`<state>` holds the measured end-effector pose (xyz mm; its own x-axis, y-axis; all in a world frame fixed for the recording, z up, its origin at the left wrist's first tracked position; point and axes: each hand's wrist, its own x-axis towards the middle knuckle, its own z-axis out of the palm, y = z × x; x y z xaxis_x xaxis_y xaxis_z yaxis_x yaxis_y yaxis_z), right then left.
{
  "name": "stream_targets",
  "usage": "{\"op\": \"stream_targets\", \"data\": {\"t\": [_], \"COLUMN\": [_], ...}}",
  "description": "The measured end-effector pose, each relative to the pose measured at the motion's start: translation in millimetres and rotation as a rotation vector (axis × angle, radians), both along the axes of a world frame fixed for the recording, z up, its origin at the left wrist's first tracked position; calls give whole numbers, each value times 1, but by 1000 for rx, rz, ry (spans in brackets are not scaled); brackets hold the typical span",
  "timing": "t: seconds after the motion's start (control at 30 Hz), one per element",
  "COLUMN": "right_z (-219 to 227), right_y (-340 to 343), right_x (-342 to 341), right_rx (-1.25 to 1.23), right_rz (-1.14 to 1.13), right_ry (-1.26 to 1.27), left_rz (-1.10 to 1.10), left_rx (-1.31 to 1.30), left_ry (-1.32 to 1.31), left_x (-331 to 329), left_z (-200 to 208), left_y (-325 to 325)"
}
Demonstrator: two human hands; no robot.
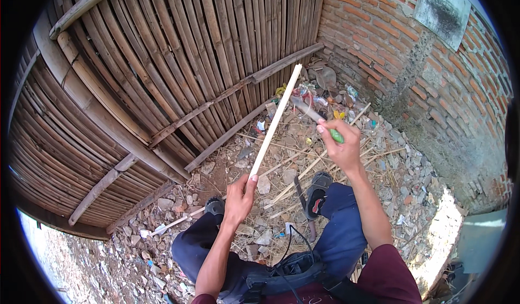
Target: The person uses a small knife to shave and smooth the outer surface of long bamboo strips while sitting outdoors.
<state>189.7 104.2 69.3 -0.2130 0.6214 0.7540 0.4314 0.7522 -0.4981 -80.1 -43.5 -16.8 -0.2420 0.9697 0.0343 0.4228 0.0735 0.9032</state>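
Note:
My left hand is closed around the lower end of a pale bamboo strip, which slants up and away to the right. In my right hand is a knife with a green handle. Its blade points up and left, smeared by motion, and sits to the right of the strip, apart from it. Between my feet a dark long-bladed tool lies on the ground. Several thin bamboo strips are scattered beyond and beside my shoes.
A bamboo slat fence rises at the left, with a brick wall at the far right. Rubble and straw cover the ground. Bits of litter lie in the corner. My right shoe stands near the strips.

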Motion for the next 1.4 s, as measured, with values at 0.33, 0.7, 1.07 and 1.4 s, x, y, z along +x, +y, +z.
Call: {"op": "stream_targets", "data": {"t": [0.33, 0.7, 1.07, 1.4], "right_z": [-21, -36, -26, -23], "right_y": [-34, -38, -28, -16], "right_x": [-53, -59, -50, -46], "right_rx": [31, 25, 56, 164], "right_rz": [284, 296, 275, 174], "right_ry": [-290, -362, -258, -228], "left_rz": [31, 63, 6, -13], "left_rx": [112, 115, 77, 66], "left_ry": [49, 59, 56, 45], "left_x": [3, 7, 10, 9], "left_z": [8, 18, 18, 13], "left_y": [-2, -3, -3, -1]}}
